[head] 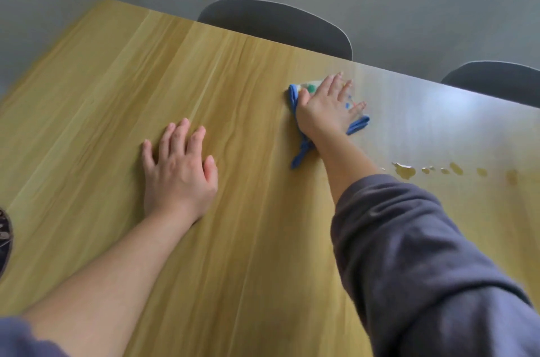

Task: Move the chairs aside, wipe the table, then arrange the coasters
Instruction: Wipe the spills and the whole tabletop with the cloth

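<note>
Wood-grain table [233, 239] fills the head view, with grey floor beyond its far edge, where a dark chair [274, 26] and a second chair [496, 82] stand close against it. We are in the wiping step. Our right hand [324, 108] lies flat with fingers spread wide, pressing a blue-edged cloth [358, 124] onto the top near the far edge; the cloth shows round the palm and trails back under the wrist. Our left hand [178, 169] rests open and flat on bare wood toward the middle, well apart from the cloth, holding nothing. To wipe well, we judge we should press evenly, tuck the trailing corner under the palm, and sweep in overlapping passes toward the right, where a line of yellowish droplets [404, 171] sits just beside our right sleeve [423, 254]. Those drops look unwiped, so we should gather them into the cloth, not smear them. We see no coasters; a dark patterned thing at the left edge is too cut off to name.
</note>
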Motion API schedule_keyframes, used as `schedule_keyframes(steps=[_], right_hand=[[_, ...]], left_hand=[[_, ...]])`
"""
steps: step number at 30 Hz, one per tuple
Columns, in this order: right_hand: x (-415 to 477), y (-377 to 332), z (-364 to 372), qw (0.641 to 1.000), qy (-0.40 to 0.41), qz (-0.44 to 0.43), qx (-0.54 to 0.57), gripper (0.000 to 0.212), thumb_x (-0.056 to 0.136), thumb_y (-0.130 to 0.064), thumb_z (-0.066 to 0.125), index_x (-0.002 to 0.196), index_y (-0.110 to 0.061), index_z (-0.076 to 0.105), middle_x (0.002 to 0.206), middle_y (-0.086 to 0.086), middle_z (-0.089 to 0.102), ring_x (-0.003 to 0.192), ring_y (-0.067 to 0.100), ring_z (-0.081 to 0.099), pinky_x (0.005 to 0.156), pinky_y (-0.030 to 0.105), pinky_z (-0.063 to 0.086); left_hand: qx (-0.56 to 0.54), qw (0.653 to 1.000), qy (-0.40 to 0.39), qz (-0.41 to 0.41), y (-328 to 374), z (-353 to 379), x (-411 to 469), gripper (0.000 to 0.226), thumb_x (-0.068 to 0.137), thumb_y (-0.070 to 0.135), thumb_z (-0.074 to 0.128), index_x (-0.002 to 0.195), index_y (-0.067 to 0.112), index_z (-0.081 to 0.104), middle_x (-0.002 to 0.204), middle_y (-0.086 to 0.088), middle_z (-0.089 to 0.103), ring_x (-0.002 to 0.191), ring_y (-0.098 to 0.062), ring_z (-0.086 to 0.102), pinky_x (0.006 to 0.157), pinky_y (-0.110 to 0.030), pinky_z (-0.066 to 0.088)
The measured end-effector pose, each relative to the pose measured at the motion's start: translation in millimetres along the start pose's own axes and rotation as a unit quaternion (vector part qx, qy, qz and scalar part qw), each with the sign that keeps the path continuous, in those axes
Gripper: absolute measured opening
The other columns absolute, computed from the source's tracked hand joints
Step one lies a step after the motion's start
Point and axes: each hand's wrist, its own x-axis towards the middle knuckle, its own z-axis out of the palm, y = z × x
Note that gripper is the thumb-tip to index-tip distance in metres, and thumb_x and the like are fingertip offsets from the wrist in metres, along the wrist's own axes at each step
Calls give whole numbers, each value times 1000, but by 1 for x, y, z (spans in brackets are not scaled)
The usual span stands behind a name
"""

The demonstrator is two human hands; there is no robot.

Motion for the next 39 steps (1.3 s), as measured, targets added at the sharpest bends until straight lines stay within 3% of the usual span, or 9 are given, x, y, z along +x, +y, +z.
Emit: schedule_keyframes(steps=[4, 8, 13, 18, 23, 26, 28, 35, 39], right_hand=[[-51, -48, 16, 989, -21, -144, -17, 71, 100, -50, 16, 157, -10, 2, 165, 5, -8, 151, 27, -12, 115, 65, -8], [-57, -25, 12, 975, -27, -216, -35, 70, 101, -52, 16, 158, -14, 2, 165, 2, -6, 151, 23, -11, 117, 61, -8], [-33, 53, -7, 997, -10, -75, -21, 71, 99, -52, 17, 158, -14, 3, 165, 0, -6, 151, 20, -10, 117, 60, -7], [-54, 40, -4, 999, 0, 37, -3, 70, 99, -48, 16, 157, -11, 3, 165, 2, -8, 151, 23, -12, 116, 63, -8], [-112, -13, 12, 990, -25, -134, -27, 71, 100, -50, 15, 157, -11, -1, 165, 4, -11, 151, 25, -14, 115, 63, -8], [-129, 1, 11, 971, -45, -230, -41, 70, 101, -52, 16, 158, -15, 0, 165, 0, -9, 151, 21, -14, 117, 59, -9], [-122, 27, 5, 974, -38, -220, -42, 70, 101, -54, 16, 158, -17, 1, 165, -2, -9, 151, 19, -13, 118, 58, -9], [-117, 68, -5, 999, -26, -2, -29, 68, 101, -48, 16, 158, -14, -1, 165, -1, -13, 150, 19, -15, 117, 60, -9], [-156, 17, 10, 995, -27, -97, -25, 72, 100, -48, 21, 157, -11, 1, 165, 3, -10, 151, 24, -13, 115, 63, -8]], left_hand=[[2, 1000, 5, 0, -1, 0, -1, 60, 83, 38, 33, 140, 19, 42, 153, -7, 33, 142, -24, 25, 113, -55, 14], [-3, 1000, 2, -1, 1, -1, -1, 58, 86, 37, 34, 141, 19, 41, 153, -7, 31, 143, -23, 23, 114, -54, 12], [-6, 1000, -4, -3, 2, 1, -1, 53, 91, 32, 44, 143, 20, 39, 155, -6, 28, 145, -23, 19, 115, -53, 9], [-5, 1000, -6, -3, -1, 0, 0, 54, 92, 32, 42, 144, 20, 37, 156, -5, 26, 145, -22, 17, 115, -52, 7], [-5, 1000, 0, -3, -2, 1, 0, 53, 91, 32, 44, 143, 20, 38, 155, -6, 27, 144, -23, 19, 115, -53, 9], [-1, 1000, -2, -1, 0, 1, -1, 53, 92, 32, 43, 143, 20, 38, 156, -5, 27, 145, -22, 19, 115, -52, 9], [-4, 1000, -1, -1, 0, 0, -1, 53, 92, 32, 42, 143, 20, 37, 156, -5, 26, 145, -22, 18, 115, -52, 9], [-2, 1000, -6, -2, 0, 0, 0, 53, 93, 33, 39, 144, 21, 35, 157, -5, 24, 145, -22, 16, 116, -53, 7], [-6, 1000, -3, -2, 0, 0, -1, 53, 93, 32, 40, 144, 20, 36, 156, -6, 25, 145, -23, 17, 115, -53, 7]])
